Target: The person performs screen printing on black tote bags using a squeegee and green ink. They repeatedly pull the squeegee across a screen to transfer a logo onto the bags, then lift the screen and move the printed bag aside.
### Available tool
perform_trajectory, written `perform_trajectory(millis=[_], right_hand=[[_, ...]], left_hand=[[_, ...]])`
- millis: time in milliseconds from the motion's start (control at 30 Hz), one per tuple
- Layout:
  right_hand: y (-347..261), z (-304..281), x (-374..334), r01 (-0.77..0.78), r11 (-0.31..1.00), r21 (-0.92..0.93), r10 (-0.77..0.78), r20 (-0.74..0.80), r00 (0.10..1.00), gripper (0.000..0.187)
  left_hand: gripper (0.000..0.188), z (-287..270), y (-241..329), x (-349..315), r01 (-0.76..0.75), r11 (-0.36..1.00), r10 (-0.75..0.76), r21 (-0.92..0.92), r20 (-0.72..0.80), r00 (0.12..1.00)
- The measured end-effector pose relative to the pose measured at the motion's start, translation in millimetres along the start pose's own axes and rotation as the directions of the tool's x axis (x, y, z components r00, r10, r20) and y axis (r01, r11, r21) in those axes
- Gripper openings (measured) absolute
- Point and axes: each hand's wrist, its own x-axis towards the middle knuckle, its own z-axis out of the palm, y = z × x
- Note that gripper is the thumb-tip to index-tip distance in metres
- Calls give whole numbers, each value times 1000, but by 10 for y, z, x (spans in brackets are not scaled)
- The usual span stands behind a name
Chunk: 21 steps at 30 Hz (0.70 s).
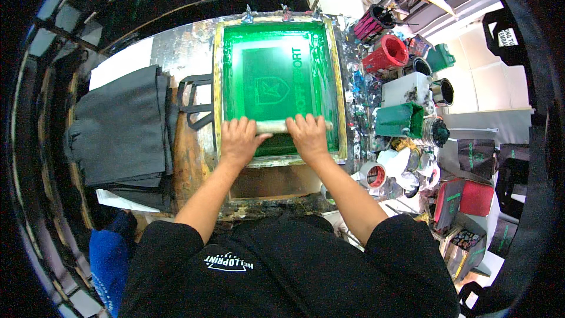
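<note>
My left hand and my right hand are both closed around a pale squeegee handle. They sit side by side with a gap of bare handle between them. The squeegee lies across the near part of a screen printing frame, whose mesh is smeared with green ink and bears a shield emblem and lettering. The squeegee's blade is mostly hidden below the handle. From under the frame's left side stick out the black handles of a bag; the rest of it is hidden.
A stack of black fabric bags lies to the left. Clamps hold the frame's far edge. On the right stand a red ink tub, a green container, a tape roll and several other containers. Racks line the far left.
</note>
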Motion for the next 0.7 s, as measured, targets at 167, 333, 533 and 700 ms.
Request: perform_trajectory(millis=[167,333,533,700], right_hand=[[-255,-166,-548,11,1000,-2,-11,3,1000,22],[-169,-283,-381,38,999,-23,-36,86,996,34],[-254,-420,-540,-9,996,87,8,16,1000,52],[-435,-320,-719,-137,973,184,123,89,988,51]], left_hand=[[47,-214,248,-521,-11,999,11,-52,-10,1000],[53,-204,175,-494,24,986,-23,-162,6,1000],[102,-301,-167,-1196,356,885,-376,-298,-8,927],[100,168,-438,-1587,498,831,-477,-249,143,867]])
